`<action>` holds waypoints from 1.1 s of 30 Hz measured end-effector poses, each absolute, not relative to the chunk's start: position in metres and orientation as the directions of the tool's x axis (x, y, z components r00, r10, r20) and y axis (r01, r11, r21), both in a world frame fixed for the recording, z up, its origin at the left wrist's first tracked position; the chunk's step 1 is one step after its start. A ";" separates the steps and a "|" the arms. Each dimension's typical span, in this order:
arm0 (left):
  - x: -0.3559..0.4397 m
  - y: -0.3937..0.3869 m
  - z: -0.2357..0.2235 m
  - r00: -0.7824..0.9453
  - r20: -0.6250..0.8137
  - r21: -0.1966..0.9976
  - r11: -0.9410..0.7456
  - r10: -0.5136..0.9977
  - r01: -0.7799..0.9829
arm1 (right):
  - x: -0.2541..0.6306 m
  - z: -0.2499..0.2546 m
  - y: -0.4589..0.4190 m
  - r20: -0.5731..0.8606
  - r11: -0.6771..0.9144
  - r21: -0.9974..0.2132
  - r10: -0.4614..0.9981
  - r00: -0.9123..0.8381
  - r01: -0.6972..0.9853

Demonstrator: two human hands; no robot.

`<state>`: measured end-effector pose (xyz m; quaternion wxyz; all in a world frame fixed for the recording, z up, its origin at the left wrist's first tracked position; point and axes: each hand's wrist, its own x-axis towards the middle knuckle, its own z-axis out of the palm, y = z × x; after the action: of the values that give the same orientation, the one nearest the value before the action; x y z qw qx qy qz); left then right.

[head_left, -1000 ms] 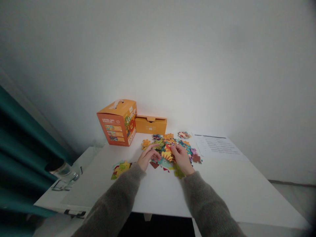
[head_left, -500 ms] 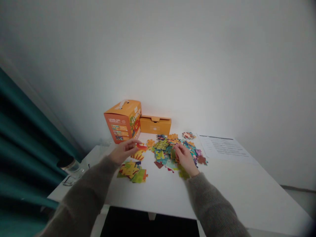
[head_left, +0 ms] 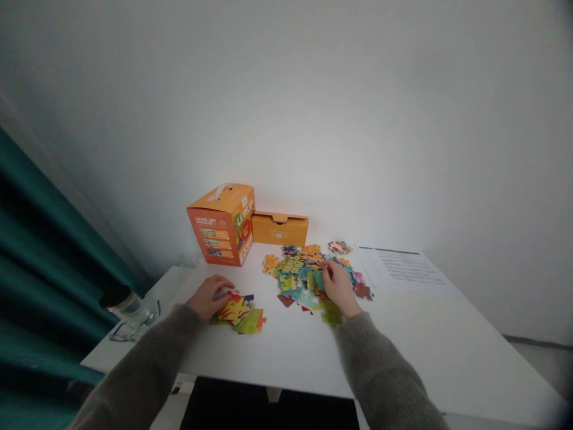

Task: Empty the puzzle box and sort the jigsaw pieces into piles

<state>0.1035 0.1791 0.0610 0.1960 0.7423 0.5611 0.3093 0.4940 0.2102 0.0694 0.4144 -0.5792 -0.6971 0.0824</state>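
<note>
My left hand is at the small pile of yellow and green puzzle pieces on the left. Its curved fingers and thumb close on the edge of a red-and-yellow puzzle piece that rests on top of that pile. My right hand is over the right side of the large mixed heap of puzzle pieces. Thumb and fingers there are pinched together on a puzzle piece, which they mostly cover. A green piece lies just below the right wrist.
Behind the pieces stand an orange puzzle box and a lower orange carton, against the wall. A printed sheet lies right of the heap. On the left are a dark-lidded glass jar and glasses, near a teal curtain.
My left hand has moved down and toward me, bringing the red-and-yellow piece onto the small pile. My right hand has shifted slightly within the heap; a green piece near its fingertips now lies there.
</note>
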 end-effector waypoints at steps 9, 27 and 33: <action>0.222 0.186 0.101 0.271 0.325 0.782 -0.419 0.906 0.462 | 0.487 0.067 0.193 0.429 0.377 -0.281 0.872 -0.236 0.883; 0.288 0.190 0.060 0.440 0.487 0.526 -0.655 0.755 0.542 | 0.492 0.065 0.207 0.432 0.331 -0.783 0.898 0.079 0.526; 0.295 0.184 0.052 0.604 0.359 0.349 -0.702 0.712 0.621 | 0.494 0.068 0.195 0.452 0.404 -0.456 0.872 -0.185 0.793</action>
<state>0.2947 0.1838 0.0515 0.0947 0.8905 0.3741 0.2411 0.4941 0.1953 0.0678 0.3364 -0.5426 -0.7675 0.0590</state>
